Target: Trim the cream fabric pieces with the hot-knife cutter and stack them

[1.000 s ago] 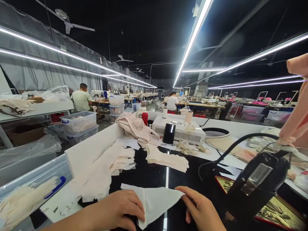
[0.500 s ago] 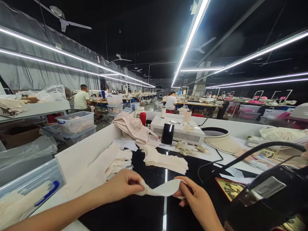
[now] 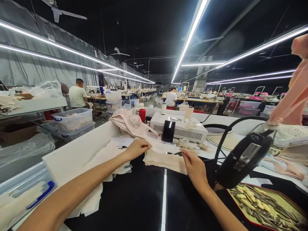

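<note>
A pale cream fabric piece point(image 3: 166, 148) is stretched between my two hands, above a stack of similar cream pieces point(image 3: 163, 162) on the black tabletop point(image 3: 134, 199). My left hand point(image 3: 138, 148) pinches its left end between thumb and fingers. The right end is pinched by my right hand point(image 3: 195, 166), at the stack's right side. More cream pieces point(image 3: 92, 192) lie in a loose pile under and beside my left forearm. Behind my left hand rests a light pink bra point(image 3: 128, 120) with lace on its cup.
A phone point(image 3: 168, 131) leans on a white vented box point(image 3: 185, 129). To the right stand a black machine part point(image 3: 250, 158) and a tray point(image 3: 295, 208) of dark seeds and pale pieces. Plastic bins point(image 3: 74, 117) are at left. People point(image 3: 78, 96) sit working farther off.
Both hands have moved forward, from the near black tabletop to over the stack. The fabric between them, twisted before, is now spread flatter. The black machine part appears shifted, showing more of the tray.
</note>
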### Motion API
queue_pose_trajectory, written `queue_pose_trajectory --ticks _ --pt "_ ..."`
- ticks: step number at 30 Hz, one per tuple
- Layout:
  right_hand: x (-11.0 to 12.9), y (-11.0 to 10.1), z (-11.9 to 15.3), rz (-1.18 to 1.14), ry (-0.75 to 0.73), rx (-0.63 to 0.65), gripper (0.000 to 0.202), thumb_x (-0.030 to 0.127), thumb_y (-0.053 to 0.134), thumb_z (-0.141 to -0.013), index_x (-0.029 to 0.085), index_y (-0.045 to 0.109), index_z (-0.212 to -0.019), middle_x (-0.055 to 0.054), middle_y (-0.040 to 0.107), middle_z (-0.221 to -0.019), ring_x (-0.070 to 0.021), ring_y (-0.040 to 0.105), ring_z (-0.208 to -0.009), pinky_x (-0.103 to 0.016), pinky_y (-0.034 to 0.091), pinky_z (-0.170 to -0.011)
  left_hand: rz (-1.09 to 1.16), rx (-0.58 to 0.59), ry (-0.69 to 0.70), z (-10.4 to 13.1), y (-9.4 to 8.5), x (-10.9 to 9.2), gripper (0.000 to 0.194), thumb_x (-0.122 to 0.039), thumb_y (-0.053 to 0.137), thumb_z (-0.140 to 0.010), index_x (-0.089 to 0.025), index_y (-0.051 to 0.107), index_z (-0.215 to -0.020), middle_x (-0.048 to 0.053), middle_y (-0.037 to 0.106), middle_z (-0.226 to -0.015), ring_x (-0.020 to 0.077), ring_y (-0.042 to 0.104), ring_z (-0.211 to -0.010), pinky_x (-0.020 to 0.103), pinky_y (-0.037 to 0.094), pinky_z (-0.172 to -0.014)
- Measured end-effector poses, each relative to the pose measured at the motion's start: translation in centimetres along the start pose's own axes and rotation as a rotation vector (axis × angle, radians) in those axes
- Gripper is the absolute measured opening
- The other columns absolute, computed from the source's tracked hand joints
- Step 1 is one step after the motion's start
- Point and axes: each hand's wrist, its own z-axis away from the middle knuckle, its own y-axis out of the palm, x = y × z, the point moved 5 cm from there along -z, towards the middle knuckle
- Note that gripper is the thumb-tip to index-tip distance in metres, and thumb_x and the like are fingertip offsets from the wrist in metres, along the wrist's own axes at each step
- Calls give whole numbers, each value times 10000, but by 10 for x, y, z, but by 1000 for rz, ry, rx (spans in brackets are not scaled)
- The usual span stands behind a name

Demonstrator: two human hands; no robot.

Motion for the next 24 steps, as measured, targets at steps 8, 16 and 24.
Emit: queue_pose_trajectory --ticks 8,16,24 --pt "-22 11 30 335 -50 211 437 -47 552 -885 219 801 -1127 -72 773 -1293 -280 707 -1200 -484 562 -1079 -103 168 54 36 23 15 182 -196 657 -1057 -189 778 -1192 83 769 -1301 231 711 -1233 449 517 -1152" --pt "2 4 53 377 -147 191 546 90 416 -905 277 796 -1250 -91 764 -1235 -319 722 -1026 -526 608 -934 -344 4 -189 58 -84 27 249 -368 658 -1093 -164 733 -1214 86 750 -1222 243 724 -1120 478 577 -1053" --pt "40 -4 105 230 -600 161 303 273 511 -1034 327 755 -1207 -55 791 -1197 -221 810 -1028 -292 692 -814 -525 -31 -546 130 -143 54 276 -397 704 -1065 -148 707 -1182 76 722 -1165 225 720 -1020 429 627 -927"
